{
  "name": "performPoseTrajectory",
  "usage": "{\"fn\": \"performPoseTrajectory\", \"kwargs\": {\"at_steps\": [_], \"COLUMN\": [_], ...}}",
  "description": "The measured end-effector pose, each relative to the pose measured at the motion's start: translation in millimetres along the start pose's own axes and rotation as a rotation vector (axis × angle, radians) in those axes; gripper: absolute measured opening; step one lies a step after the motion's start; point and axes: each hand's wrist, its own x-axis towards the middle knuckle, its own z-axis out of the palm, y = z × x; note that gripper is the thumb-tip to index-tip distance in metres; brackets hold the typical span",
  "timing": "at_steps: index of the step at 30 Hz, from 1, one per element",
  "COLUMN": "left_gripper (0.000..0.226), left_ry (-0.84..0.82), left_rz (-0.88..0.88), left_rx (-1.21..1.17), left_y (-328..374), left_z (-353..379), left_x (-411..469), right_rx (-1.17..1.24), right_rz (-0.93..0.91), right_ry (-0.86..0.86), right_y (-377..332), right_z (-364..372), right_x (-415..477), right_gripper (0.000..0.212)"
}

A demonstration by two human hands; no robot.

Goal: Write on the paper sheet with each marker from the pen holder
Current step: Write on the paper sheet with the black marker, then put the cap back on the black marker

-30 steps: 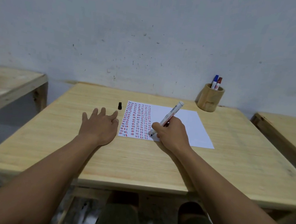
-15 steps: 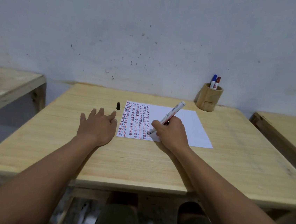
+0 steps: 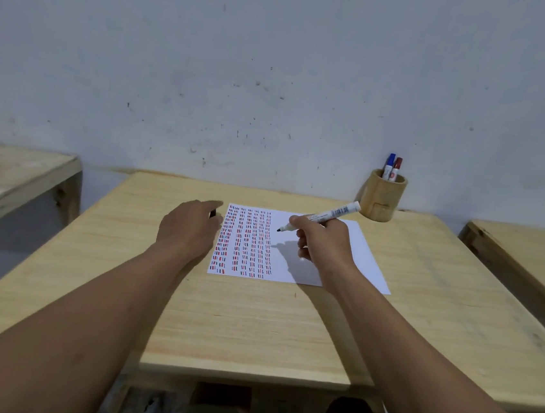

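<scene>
Over the paper sheet (image 3: pixel 353 258) the right hand (image 3: pixel 322 245) fingers pinch the uncapped black marker (image 3: pixel 322 216) — left hand (image 3: pixel 188 227) fingers curl at the cap (image 3: pixel 212 214), grip unclear — a fumbled recap could smear ink.

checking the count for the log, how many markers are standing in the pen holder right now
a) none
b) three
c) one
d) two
d: the pen holder has a blue-capped marker and a red-capped marker sticking out, while the third marker is uncapped in the right hand.
</scene>
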Motion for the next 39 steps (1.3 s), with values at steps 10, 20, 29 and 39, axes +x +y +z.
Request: {"fn": "performPoseTrajectory", "kwargs": {"at_steps": [10,20,29,39], "left_gripper": [0.015,0.013,0.008,0.009], "left_ry": [0.172,0.207,-0.047,-0.156], "left_rz": [0.038,-0.012,-0.084,-0.043], "left_rx": [0.123,-0.489,-1.006,-1.008], "left_y": [-5,45,93,119], "left_z": [0,-21,-42,-41], "left_x": [6,1,-2,-7], "right_rx": [0.116,0.23,0.395,0.399], "right_rz": [0.09,0.06,0.073,0.073], "right_ry": [-0.038,-0.046,0.013,0.008], "right_y": [-5,-27,-55,-61], "right_z": [6,7,-5,-19], "right_x": [3,8,6,6], "right_gripper": [0.019,0.013,0.012,0.011]}}
